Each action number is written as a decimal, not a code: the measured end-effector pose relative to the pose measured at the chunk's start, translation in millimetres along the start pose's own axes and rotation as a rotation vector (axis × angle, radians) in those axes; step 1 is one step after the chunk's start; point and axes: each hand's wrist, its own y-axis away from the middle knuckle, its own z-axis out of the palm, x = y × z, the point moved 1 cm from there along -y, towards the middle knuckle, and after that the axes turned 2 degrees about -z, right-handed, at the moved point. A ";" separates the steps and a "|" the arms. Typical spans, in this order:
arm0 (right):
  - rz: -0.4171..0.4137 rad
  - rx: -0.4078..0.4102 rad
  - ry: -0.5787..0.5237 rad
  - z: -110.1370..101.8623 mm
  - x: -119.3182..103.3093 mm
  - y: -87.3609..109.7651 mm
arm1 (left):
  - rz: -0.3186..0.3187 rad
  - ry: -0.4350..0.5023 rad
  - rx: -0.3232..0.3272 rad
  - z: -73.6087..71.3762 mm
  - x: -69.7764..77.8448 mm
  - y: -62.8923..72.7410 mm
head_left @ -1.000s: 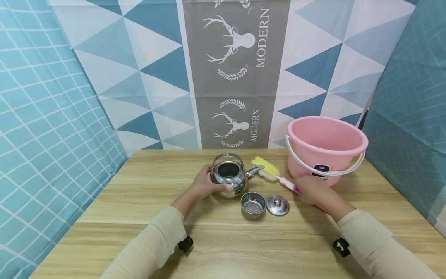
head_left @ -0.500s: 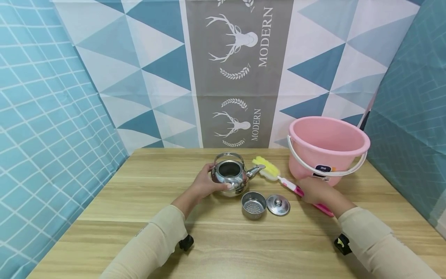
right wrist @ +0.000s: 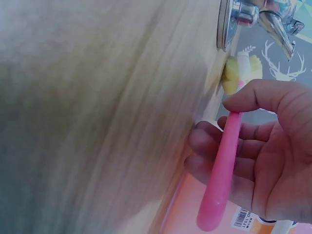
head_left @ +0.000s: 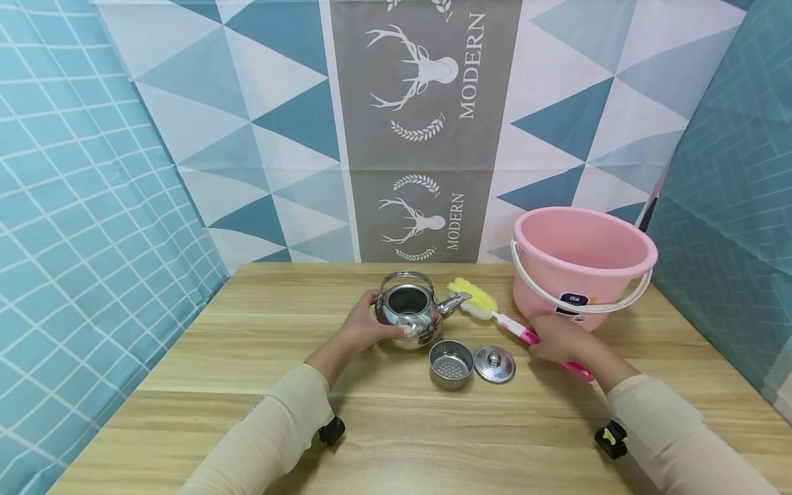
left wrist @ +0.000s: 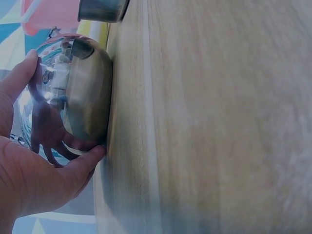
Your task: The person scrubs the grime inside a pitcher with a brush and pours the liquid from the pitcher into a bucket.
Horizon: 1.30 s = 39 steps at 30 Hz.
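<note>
From afar I observe the left hand (head_left: 365, 328) gripping the kettle (head_left: 423, 324); the right hand (head_left: 559, 337) pinches the brush (head_left: 511, 326), strainer (head_left: 450, 368) between hands.

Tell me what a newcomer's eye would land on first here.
Most likely the pink plastic bucket with its white carrying handle, standing at the back right of the pale wood-grain table. Next, probably, the shiny round metal teapot, lidless, held by the left hand well to the bucket's left. Then the pink-and-white brush, its yellow-and-white sponge head between teapot and bucket, its handle in the right hand.
</note>
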 end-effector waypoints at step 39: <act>0.019 0.338 -0.184 -18.8 -29.0 12.2 | 0.003 0.003 0.005 -0.1 0.7 0.7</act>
